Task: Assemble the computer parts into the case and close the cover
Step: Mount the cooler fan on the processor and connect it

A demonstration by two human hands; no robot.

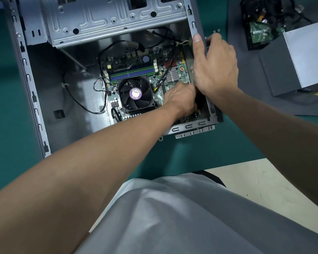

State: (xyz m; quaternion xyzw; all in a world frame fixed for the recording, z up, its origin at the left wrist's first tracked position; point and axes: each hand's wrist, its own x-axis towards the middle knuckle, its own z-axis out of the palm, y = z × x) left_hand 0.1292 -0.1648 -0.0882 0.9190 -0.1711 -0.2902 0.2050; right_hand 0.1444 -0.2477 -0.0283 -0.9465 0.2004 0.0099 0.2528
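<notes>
The work surface is a table covered with a green mat (200, 153). The open computer case (28, 77) lies flat on the mat, left of centre and extending to the far edge. A dark grey sheet (246, 99) lies on the mat at the right. On this sheet, a power supply unit (305, 52) sits at the right edge, and a pile of loose parts (261, 28) with cables lies at the far right.
</notes>
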